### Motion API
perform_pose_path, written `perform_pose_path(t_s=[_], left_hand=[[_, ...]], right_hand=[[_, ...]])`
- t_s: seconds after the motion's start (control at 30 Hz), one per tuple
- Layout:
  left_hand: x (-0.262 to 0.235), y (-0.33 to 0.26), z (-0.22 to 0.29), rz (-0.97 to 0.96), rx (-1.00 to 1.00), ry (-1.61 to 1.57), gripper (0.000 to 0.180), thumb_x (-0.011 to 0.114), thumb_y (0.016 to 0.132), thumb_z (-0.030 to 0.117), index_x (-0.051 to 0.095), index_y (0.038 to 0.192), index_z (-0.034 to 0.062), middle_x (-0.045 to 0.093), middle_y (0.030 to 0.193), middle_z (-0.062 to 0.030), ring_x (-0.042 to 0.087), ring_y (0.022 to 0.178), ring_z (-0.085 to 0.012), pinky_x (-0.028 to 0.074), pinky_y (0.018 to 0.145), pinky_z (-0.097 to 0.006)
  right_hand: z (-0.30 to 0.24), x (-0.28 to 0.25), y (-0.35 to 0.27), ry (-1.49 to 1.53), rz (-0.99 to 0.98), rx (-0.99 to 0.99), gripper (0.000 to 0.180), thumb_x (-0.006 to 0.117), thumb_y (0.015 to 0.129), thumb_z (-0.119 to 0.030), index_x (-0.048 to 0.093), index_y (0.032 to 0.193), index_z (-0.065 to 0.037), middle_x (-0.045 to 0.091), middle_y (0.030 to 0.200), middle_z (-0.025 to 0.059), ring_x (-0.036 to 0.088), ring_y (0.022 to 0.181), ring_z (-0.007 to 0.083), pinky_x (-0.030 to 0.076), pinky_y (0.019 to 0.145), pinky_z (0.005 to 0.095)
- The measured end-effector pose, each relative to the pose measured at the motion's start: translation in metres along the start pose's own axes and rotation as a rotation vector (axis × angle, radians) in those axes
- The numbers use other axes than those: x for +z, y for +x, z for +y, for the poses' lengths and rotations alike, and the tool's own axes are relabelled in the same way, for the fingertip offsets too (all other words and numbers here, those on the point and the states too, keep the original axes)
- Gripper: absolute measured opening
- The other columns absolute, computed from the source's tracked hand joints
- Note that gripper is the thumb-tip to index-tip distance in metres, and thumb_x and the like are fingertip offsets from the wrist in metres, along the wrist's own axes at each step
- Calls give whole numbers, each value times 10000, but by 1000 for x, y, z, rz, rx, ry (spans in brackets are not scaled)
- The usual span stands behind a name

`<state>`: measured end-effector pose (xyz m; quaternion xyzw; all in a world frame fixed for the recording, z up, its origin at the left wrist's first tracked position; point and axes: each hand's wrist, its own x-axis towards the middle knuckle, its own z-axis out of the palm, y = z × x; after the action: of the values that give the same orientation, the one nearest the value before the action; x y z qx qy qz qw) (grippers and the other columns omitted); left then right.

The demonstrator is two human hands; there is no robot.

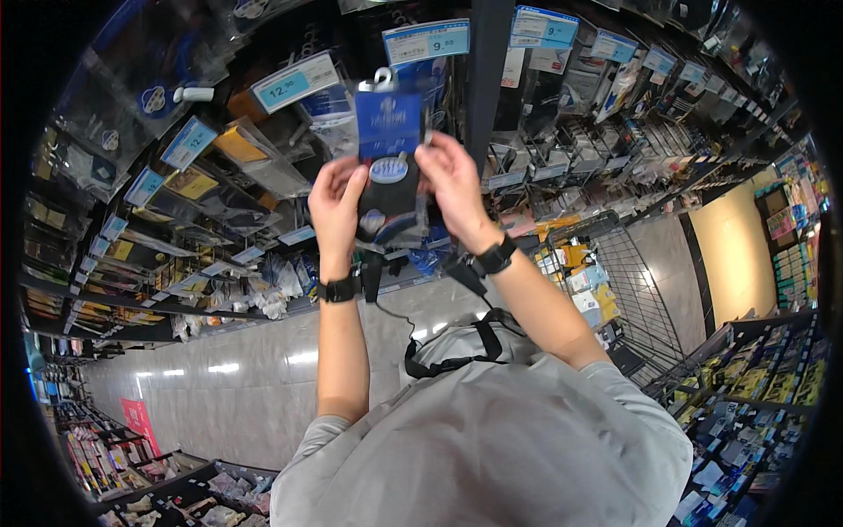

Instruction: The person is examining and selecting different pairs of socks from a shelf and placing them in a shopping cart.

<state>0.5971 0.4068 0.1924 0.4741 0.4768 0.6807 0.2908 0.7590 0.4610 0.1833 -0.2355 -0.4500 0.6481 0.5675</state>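
Both hands are raised in front of a shop display wall, gripping one item between them — a pair of dark socks on a blue cardboard header with a white plastic hook (389,149). The left hand (338,206) closes on its left edge, the right hand (452,180) on its right edge. Each wrist wears a black band. Behind hang packaged goods on pegs under blue-and-white price tags (426,40) — a wire basket rack (645,290) stands to the right.
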Motion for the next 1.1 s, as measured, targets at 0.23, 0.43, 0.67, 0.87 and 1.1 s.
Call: perform_pose_path(t_s=[0.23, 0.43, 0.67, 0.87, 1.1], left_hand=[[-46, -60, -20, -39, -210, 56, 262, 657, 841, 21, 587, 1088, -26, 658, 895, -59, 606, 794, -85, 473, 730, -201], [-27, -41, -6, -48, -88, 52, 279, 662, 838, 22, 579, 1097, -41, 658, 927, -78, 614, 821, -97, 483, 744, -215], [9, 9, 28, -114, 10, -10, 305, 670, 831, 19, 583, 1115, -48, 682, 877, -93, 632, 802, -103, 479, 733, -206], [22, 35, 38, -136, 38, -62, 309, 659, 838, 15, 581, 1130, -46, 677, 909, -94, 627, 817, -102, 483, 736, -201], [17, 35, 25, -72, 82, -70, 296, 671, 836, 35, 566, 1101, -45, 670, 905, -81, 611, 803, -83, 470, 731, -195]], right_hand=[[50, -25, -60, 158, -142, 401, 368, 555, 937, -177, 408, 1237, -21, 634, 998, 72, 632, 833, 145, 527, 709, 288], [36, -19, -43, 236, -124, 289, 339, 530, 948, -190, 429, 1240, -51, 617, 1051, 67, 617, 882, 137, 518, 720, 280], [5, -12, -4, 360, -122, 253, 260, 499, 961, -226, 491, 1179, -85, 607, 1097, 42, 618, 961, 155, 509, 799, 325], [-8, -4, 11, 479, -102, 207, 258, 489, 969, -234, 492, 1190, -101, 597, 1104, 17, 602, 954, 146, 484, 800, 318], [-14, 4, 15, 379, -36, 100, 338, 520, 956, -212, 463, 1254, -62, 611, 1074, 23, 608, 891, 118, 497, 737, 283]])
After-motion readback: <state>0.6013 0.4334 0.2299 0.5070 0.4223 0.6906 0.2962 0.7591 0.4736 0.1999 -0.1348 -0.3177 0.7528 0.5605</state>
